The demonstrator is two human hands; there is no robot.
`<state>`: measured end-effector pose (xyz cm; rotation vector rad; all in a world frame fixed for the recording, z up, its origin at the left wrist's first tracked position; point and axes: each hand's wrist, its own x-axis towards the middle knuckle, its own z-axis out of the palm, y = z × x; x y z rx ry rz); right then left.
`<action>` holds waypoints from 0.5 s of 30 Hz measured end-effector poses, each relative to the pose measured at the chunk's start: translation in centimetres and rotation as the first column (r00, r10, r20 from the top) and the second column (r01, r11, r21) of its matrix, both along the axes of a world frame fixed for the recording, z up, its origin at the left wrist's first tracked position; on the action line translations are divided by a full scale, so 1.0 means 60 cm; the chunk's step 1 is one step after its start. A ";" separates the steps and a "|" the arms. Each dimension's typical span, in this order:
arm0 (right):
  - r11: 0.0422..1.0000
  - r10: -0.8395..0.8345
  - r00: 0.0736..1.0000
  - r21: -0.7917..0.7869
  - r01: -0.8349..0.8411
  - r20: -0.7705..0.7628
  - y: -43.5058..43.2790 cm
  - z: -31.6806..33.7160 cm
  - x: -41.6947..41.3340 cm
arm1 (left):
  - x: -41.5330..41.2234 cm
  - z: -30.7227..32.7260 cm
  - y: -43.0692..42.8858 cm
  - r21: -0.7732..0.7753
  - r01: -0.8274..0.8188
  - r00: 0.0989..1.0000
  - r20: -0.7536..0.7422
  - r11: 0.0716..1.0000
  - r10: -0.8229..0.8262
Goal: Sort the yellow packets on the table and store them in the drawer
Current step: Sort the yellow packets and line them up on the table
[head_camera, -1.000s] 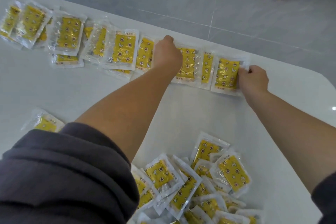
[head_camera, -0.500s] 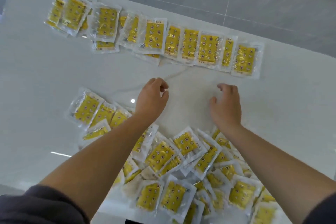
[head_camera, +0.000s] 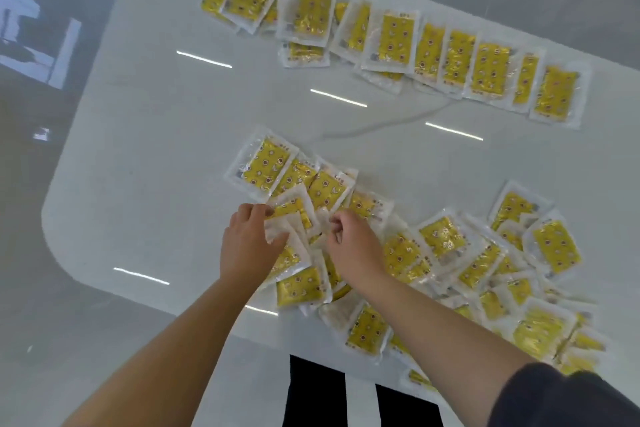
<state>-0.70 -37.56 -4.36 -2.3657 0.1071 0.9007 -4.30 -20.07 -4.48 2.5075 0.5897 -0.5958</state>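
Several yellow packets in clear wrappers lie in an overlapping row (head_camera: pixel 394 42) along the far side of the white table (head_camera: pixel 166 156). A loose pile of the same packets (head_camera: pixel 443 253) spreads across the near side. My left hand (head_camera: pixel 247 246) grips a packet (head_camera: pixel 287 218) at the pile's left end, fingers curled over its edge. My right hand (head_camera: pixel 349 246) is just beside it, fingers curled and pinching a packet edge (head_camera: pixel 323 215) in the same spot. No drawer is in view.
The table's rounded left corner and near edge border grey floor (head_camera: pixel 52 184). Bare tabletop lies between the far row and the near pile. A dark striped thing (head_camera: pixel 311 392) shows below the near edge. A thin cable (head_camera: pixel 381 125) runs across the middle.
Both hands have drawn back from the far row, across the bare middle, into the left end of the near pile and taken hold of packets. The camera has tilted down.
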 end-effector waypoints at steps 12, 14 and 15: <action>0.986 -0.164 0.986 -0.010 0.164 -0.010 0.089 -0.020 -0.054 | -0.049 -0.041 0.048 0.204 0.388 0.918 -0.006 0.899 -0.395; 0.984 -0.178 0.984 0.004 0.178 -0.023 0.095 -0.021 -0.052 | -0.043 -0.042 0.051 0.184 0.408 0.911 -0.022 0.894 -0.411; 0.985 -0.170 0.985 0.004 0.171 -0.030 0.098 -0.022 -0.052 | -0.039 -0.042 0.053 0.181 0.416 0.908 -0.031 0.891 -0.417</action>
